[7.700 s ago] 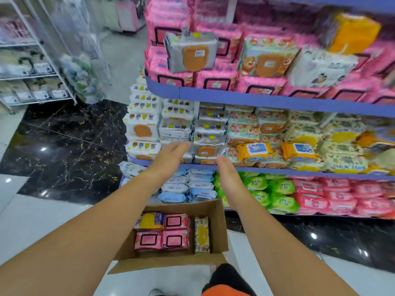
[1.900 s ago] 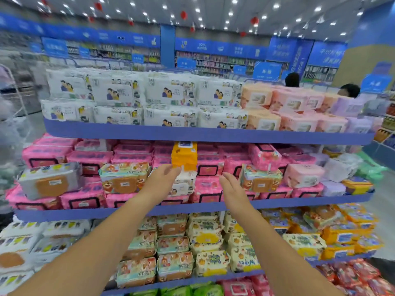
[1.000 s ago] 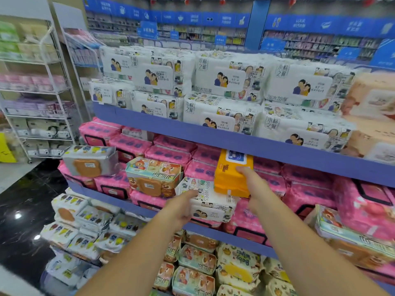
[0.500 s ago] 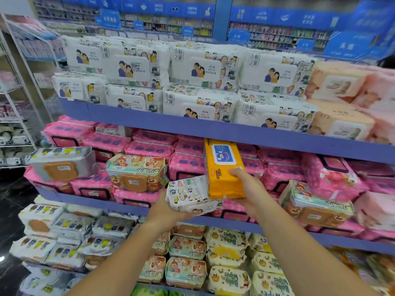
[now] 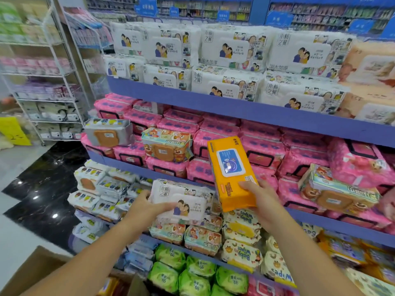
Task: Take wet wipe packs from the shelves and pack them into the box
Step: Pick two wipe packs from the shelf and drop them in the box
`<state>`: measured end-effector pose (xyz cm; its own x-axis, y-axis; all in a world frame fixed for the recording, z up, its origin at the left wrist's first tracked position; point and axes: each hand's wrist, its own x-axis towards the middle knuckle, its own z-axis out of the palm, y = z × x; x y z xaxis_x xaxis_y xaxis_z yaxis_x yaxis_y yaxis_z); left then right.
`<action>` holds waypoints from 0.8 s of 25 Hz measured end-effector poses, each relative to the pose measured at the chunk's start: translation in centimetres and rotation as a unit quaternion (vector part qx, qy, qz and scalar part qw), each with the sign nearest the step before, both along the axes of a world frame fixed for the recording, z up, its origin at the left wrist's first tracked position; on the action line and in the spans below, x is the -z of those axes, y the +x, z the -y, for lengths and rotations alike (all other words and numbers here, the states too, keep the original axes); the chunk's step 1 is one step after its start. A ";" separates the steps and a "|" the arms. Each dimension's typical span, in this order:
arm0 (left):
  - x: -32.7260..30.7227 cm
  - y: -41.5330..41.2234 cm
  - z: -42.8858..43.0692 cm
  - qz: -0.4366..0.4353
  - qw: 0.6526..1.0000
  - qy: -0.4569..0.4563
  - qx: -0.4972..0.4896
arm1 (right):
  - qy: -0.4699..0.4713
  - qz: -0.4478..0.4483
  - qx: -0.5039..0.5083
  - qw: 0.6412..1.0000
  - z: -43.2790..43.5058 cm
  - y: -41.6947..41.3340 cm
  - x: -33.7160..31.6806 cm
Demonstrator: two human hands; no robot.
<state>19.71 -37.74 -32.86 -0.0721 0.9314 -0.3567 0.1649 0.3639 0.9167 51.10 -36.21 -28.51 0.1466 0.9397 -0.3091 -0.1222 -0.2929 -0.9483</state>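
Status: pick finished on both sides. A second earlier the white pack (image 5: pixel 183 201) and the orange pack (image 5: pixel 229 171) sat among the pink packs (image 5: pixel 263 154) on the middle shelf (image 5: pixel 119 165), with hands only reaching them. Half a second earlier they were just lifting. At this frame both were off the shelf, carried lower and nearer the body, in front of the tier below. View had dropped too: cardboard of the box (image 5: pixel 42 268) showed at the bottom-left edge, absent from the last few frames.

My read: grab step was done and transfer to the box was the live step. Neither pack was placed yet.

Grips:
- Left grip (image 5: pixel 147 205) wrapped the left end of the white pack, thumb at the upper edge, fingers curled across the lower front. Pack was held lengthwise, printed face toward the camera.
- Right grip (image 5: pixel 259 196) clamped the lower end of the orange pack, thumb on the front face, fingers behind and out of sight. Pack stood on end, leaning a little left, blue label flap facing the camera.
- Both were opened only as far as pack thickness, fully loaded, no free fingers.

Packs were just beside each other, white lower and left. Couldn't tell if they touched.

Risks, as judgement: soft film packs squash under pressure, and the orange one was held by one end only, so it could swing on the way down. Box opening was mostly out of frame, so a free slot wasn't readable.
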 end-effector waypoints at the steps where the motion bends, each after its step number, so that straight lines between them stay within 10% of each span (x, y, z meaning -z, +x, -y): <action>1: 0.5 -2.1 1.8 0.034 0.999 -0.021 -0.024 | -0.008 0.009 -0.015 1.000 1.4 -1.3 0.9; 10: 7.1 -25.5 13.1 0.090 0.972 -0.076 -0.205 | -0.113 0.011 -0.111 0.987 10.2 -22.4 10.7; 20: 18.6 -42.0 14.9 0.004 0.966 -0.224 -0.127 | -0.258 -0.033 -0.074 0.963 17.5 -40.8 25.4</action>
<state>-22.25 -52.67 -51.47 -0.2741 0.6361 -0.7213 0.0123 0.7522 0.6588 10.29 -53.71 -53.89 -0.0137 0.6668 -0.7451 -0.0984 -0.7424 -0.6627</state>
